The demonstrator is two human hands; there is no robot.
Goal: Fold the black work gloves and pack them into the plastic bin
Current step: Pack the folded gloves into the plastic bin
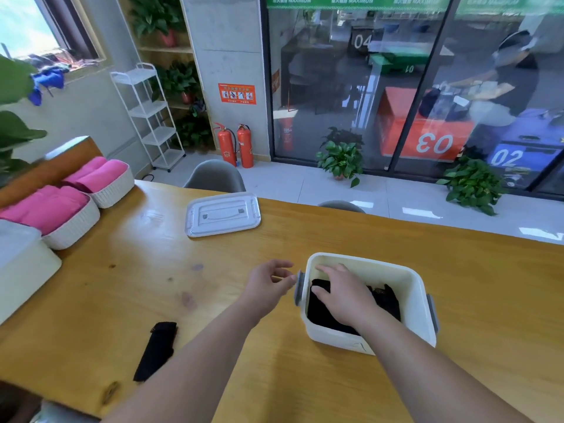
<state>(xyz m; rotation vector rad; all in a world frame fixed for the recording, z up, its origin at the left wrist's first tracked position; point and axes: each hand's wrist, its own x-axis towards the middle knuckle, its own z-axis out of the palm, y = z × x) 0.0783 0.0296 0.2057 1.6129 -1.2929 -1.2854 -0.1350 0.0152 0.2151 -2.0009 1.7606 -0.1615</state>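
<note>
We see soft black work gloves lying folded at the bottom of the white plastic bin. The bin sits on the yellow wooden table, close to the person. So part of the job looks done: some gloves are packed.

One more long black glove lies on the table, well off to the left of the bin, near the table's edge. We think it needs to go in too. We cannot tell if it is folded the right way yet. The flat clear plastic lid lies farther back on the table, not on the bin.

The right hand reaches down inside the bin. Its fingers are straight and spread, and it presses flat on top of the black gloves. It grips nothing.

The left hand is just outside the bin, beside the grey clip on the bin's left wall. Its fingers are loosely bent and it holds nothing. We cannot tell if it touches the clip. Both arms stretch forward over the table.
</note>
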